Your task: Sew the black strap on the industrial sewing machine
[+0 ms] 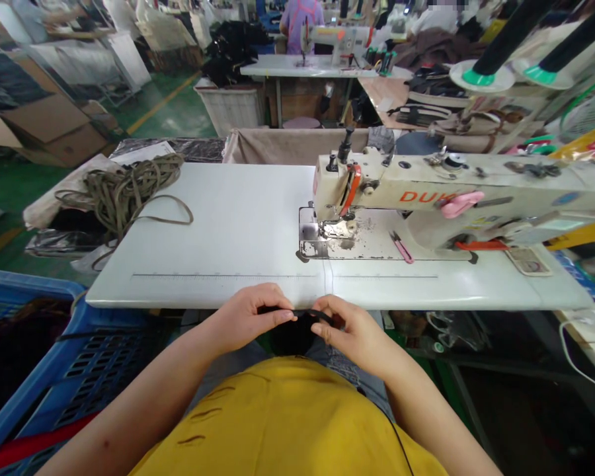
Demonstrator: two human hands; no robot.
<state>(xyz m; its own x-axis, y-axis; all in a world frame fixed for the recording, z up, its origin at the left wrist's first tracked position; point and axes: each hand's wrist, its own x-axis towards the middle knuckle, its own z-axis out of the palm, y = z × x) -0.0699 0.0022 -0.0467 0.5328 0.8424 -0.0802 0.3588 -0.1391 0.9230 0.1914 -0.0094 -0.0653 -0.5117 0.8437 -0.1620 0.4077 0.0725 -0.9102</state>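
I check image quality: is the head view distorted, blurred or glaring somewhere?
Head view: the white table's front edge bows and looks squeezed; even light, mild sheen, no harsh glare; both hands, left hand and right hand, on the black strap are sharp.

sewing machine [426,198] right on table [228,225] | cord bundle [129,188] left | crate [54,370] below-left

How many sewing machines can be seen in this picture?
2. One sewing machine stands on the white table in front of the person's hands; a second machine is on a far table at the back. Others may be hidden.
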